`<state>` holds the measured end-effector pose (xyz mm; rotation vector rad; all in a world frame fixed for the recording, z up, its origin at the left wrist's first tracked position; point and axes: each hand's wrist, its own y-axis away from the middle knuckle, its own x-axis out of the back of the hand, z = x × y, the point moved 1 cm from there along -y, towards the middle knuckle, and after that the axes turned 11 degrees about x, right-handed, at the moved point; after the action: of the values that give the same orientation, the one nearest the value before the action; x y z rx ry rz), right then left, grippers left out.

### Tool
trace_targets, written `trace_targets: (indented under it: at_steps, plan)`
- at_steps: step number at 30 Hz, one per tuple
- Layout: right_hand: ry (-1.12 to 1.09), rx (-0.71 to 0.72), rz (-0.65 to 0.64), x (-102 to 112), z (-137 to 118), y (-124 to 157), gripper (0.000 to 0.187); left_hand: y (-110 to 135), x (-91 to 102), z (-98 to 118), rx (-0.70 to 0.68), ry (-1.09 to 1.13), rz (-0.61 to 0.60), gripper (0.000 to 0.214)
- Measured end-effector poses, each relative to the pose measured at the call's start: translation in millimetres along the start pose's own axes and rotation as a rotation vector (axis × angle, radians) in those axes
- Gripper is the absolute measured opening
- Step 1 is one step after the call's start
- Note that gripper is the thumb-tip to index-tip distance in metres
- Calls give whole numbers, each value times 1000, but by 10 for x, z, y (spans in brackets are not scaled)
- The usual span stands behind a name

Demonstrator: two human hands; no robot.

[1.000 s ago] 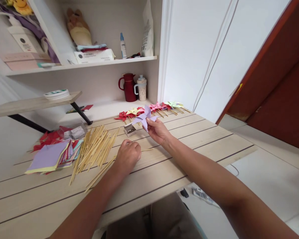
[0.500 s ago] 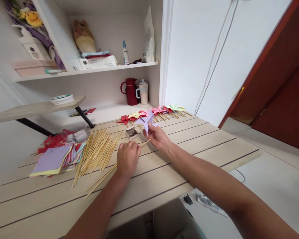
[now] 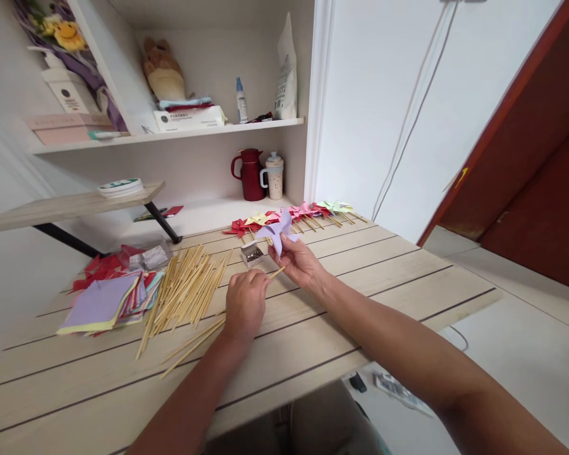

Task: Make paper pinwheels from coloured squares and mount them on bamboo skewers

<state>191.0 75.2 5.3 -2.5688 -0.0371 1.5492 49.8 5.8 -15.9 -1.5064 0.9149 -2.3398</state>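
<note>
My right hand (image 3: 298, 258) pinches a lilac paper pinwheel (image 3: 277, 232) upright above the table. Just to its left, my left hand (image 3: 246, 300) is closed around a thin wooden stick (image 3: 277, 272), whose tip points at the underside of my right hand. Whether stick and pinwheel touch, I cannot tell. Behind my left hand sits a small open box (image 3: 252, 254) of metal pins. Loose wooden sticks (image 3: 189, 287) lie in a heap to the left, beside a stack of coloured paper squares (image 3: 102, 303). Finished-looking pinwheels on sticks (image 3: 303, 212) line the table's back edge.
Red paper pieces and a clear packet (image 3: 154, 257) lie behind the paper stack. A small raised wooden shelf (image 3: 76, 202) stands at the left. A dark red jug (image 3: 251, 177) and a cup (image 3: 274, 177) stand at the back, below a cabinet shelf (image 3: 180, 136).
The lilac pinwheel has tilted slightly, and the stick's tip has shifted a little left. Both hands keep their holds. The whole view has moved slightly.
</note>
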Motion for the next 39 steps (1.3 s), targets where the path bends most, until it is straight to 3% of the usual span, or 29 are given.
trace_targets:
  at_steps: [3, 7, 10, 14, 16, 18, 23, 29, 33, 39]
  plan:
    - [42, 50, -47, -28, -89, -8, 20, -36, 113, -72, 166, 218, 28, 19]
    - [121, 198, -87, -88, -272, 28, 28, -87, 319, -259, 528, 488, 198, 19]
    - [258, 300, -249, -150, -331, 150, 26, -114, 449, -360, 600, 628, 338, 21]
    - [587, 349, -610, -219, -283, 381, 10, -125, 576, -373, 618, 817, 368, 36]
    - [725, 422, -758, -246, -264, 469, 2, -125, 626, -345, 628, 912, 323, 42]
    - [829, 538, -849, -271, -268, 522, 7, -129, 659, -314, 628, 1015, 249, 44]
    - [930, 844, -914, -339, -338, 578, 15, -128, 653, -255, 611, 1213, 50, 41]
    - [948, 1068, -982, -400, -401, 615, 13, -85, 643, -162, 528, 1168, -83, 41]
    - [933, 1150, -1058, -421, -430, 619, 12, -75, 666, -125, 429, 994, -42, 41]
    - [945, 1192, -1080, -432, -479, 626, 17, -44, 658, -177, 201, 669, 157, 30]
